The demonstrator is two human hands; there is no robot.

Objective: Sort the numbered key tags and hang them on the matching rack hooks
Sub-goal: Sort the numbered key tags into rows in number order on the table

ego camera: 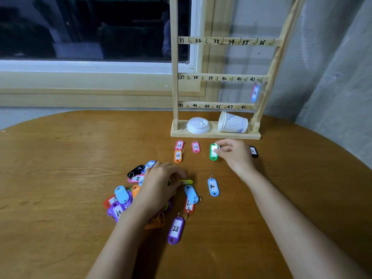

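Early going: only one tag (255, 93) hangs on the rack (174, 77), at hook 42, while the right hand (234, 155) pinches a green tag (213, 157) in the sorted row (195, 147) by the base and the left hand (161, 183) grips a yellow tag (186, 181) at the pile (121, 195), with most still unhung.

The right grip (234, 154) covers the number on the green tag (213, 157). The left grip (161, 182) hides most of a yellow tag (187, 181). The rack (174, 57) runs past the top edge.
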